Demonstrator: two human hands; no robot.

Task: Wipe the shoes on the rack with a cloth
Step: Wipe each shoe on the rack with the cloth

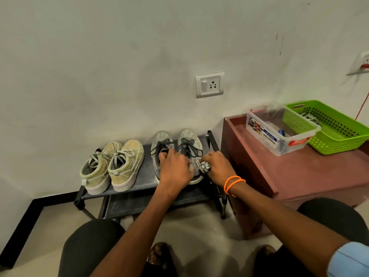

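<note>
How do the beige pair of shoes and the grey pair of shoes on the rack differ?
The beige pair has pale laces; the grey pair has dark laces. The beige pair stands untouched on the left; the left hand rests on the grey pair while the right hand holds a cloth against it. Both sit on the rack's top shelf.

Cabinet [279, 176] crowds rack [143, 176] rightward.

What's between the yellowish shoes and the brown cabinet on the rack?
In the head view, the grey shoes sit between the yellowish shoes and the brown cabinet, with both hands on them.
</note>
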